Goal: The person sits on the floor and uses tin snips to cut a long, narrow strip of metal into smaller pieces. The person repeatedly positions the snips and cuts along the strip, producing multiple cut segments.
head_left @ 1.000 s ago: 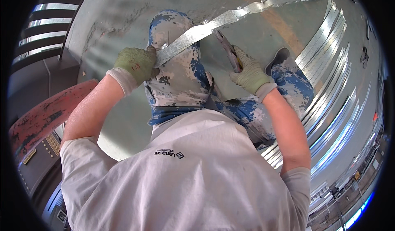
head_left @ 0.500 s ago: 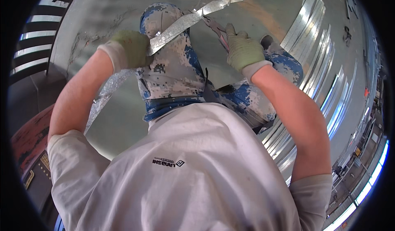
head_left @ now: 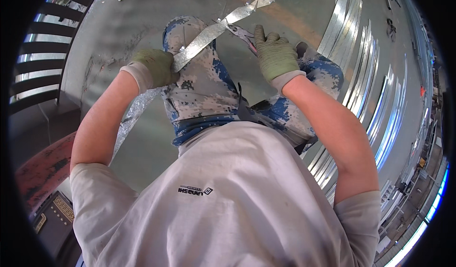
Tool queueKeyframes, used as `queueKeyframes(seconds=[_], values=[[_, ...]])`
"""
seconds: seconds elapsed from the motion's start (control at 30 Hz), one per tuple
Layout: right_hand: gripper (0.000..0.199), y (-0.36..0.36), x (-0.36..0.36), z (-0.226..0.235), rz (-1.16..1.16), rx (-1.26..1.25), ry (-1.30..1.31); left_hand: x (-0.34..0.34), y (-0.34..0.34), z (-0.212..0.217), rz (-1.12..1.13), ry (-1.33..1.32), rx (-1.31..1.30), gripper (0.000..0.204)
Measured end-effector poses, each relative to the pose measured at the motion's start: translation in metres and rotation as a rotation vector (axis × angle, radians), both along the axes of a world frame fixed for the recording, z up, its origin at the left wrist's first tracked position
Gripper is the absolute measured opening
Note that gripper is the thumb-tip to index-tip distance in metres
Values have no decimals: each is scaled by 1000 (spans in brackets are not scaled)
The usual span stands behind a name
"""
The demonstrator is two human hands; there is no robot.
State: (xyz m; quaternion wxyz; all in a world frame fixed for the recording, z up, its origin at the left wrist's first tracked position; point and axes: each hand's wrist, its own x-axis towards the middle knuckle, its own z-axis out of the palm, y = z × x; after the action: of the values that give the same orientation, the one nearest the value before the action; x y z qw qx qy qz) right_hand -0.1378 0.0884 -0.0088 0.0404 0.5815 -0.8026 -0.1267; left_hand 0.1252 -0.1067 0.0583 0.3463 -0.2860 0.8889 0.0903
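The knitted gloves [head_left: 156,67] are pale green, the long metal strip [head_left: 209,34] is shiny silver, the camouflage trousers [head_left: 204,91] are blue-grey.

Bright daylight, metal glare, sharp centre, dark fisheye rim

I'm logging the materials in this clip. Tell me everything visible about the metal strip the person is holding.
The metal strip is a long, thin, flat band of shiny silver sheet metal with a ragged edge. It runs diagonally from the gloved left hand, which grips its lower end, up across the camouflage-trousered knee toward the top of the picture. The gloved right hand holds snips whose blades meet the strip about midway. More of it trails below the left hand toward the floor.
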Motion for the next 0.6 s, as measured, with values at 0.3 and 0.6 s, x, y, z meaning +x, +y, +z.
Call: queueKeyframes(seconds=[0.3,0.6], values=[[54,21,-19,-19,-87,29,-98,-14,3,18,-63,-128,44,58],[40,32,-14,-25,-549,227,-1607,-39,18,37,-111,-308,-93,55]])
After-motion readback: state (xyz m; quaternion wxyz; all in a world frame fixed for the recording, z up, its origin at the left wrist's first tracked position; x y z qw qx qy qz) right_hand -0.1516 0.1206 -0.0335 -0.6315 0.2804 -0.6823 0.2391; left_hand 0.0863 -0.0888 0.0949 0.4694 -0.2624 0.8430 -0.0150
